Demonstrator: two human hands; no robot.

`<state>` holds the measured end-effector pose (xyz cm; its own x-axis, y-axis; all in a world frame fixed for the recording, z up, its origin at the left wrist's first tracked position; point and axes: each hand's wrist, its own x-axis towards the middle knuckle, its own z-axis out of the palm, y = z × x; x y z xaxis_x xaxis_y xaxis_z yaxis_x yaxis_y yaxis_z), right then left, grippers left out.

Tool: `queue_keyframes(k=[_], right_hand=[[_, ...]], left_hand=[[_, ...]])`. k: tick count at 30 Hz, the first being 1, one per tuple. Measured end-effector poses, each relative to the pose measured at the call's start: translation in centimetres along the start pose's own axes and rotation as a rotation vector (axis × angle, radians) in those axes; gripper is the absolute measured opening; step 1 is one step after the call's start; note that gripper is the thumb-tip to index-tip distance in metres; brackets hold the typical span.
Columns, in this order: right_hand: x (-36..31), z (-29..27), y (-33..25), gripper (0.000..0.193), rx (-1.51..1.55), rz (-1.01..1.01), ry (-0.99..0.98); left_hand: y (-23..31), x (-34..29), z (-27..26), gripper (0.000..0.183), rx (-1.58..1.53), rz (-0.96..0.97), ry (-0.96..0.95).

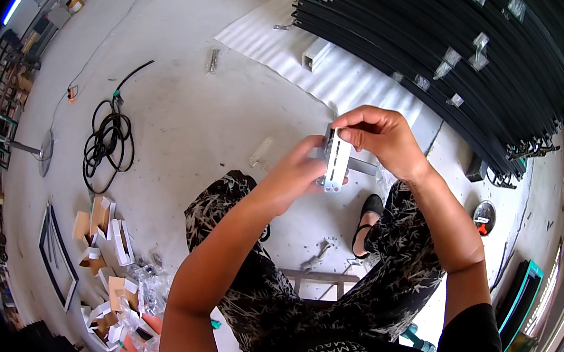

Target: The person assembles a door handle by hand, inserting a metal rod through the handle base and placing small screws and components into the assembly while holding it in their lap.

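In front of my knees, both hands hold a narrow white fitting [338, 164] with dark slots along its face and a grey metal side. My left hand [299, 172] is closed around its left side, fingers partly hidden behind it. My right hand [387, 137] pinches its upper end between thumb and forefinger. A flat grey bar [363, 166] sticks out to the right from behind the fitting; I cannot tell whether it is joined to it. A small metal piece [319, 255] and loose bits lie on the floor below, by my shoe [370, 213].
Long black frames [405, 37] are stacked at the right on a white foam sheet [265, 28]. A coiled black cable [108, 141] lies at left. Opened small boxes [120, 292] and clear plastic wrap [149, 292] pile up at lower left. A round dish [484, 212] stands at right.
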<state>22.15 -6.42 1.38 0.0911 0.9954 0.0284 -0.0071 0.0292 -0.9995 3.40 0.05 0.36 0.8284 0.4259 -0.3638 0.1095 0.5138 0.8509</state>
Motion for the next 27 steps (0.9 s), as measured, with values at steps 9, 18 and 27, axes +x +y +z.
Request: queue_keyframes(k=[9,18,27], right_hand=[[-1.3,-0.9,-0.5,0.015,-0.051,0.026,0.129],[-1.9,-0.9,0.2,0.013,-0.074,0.058,0.2],[-1.8,-0.7,0.2,0.013,-0.114,0.039,0.246]], left_hand=[[-0.9,0.7,1.1,0.045,-0.152,0.014,-0.119],[-0.9,0.6,1.5,0.047,-0.146,0.013,-0.141],[0.3,0.6,1.8,0.051,-0.205,-0.067,-0.164]])
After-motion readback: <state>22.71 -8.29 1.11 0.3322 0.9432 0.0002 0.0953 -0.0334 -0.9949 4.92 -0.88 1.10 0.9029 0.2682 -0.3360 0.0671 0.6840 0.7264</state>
